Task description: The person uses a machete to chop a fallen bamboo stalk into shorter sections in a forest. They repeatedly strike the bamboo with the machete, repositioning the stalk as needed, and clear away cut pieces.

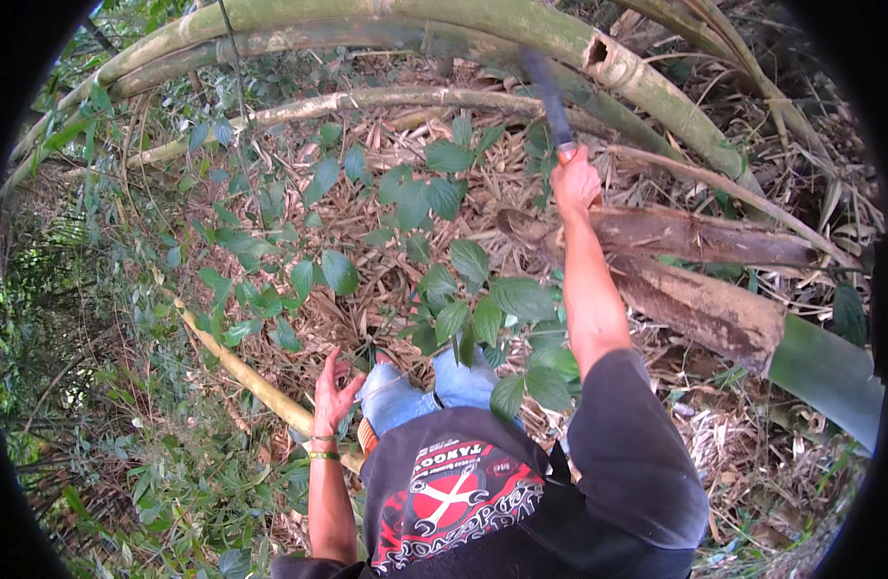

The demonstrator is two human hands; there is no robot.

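Observation:
My right hand (578,183) is stretched far forward, its fingers wrapped round the orange handle of a machete. The dark blade (550,101), smeared by motion, points away from me, and its tip end lies at a thick green bamboo stalk (444,12) that arches across the far side. A dark, ragged hole (598,50) shows in that stalk, just right of the blade. Whether the blade touches the bamboo I cannot tell. My left hand (334,396) hangs beside my left hip, fingers apart, holding nothing. A yellowish pole (256,381) slants past it.
Thinner stalks (386,98) run beneath the thick bamboo. On the right lie brown, split stalks (695,236) and a cut green bamboo piece (825,376). Leafy plants (468,299) grow in front of my legs, over dry litter (367,251). Dense brush (68,318) stands at the left.

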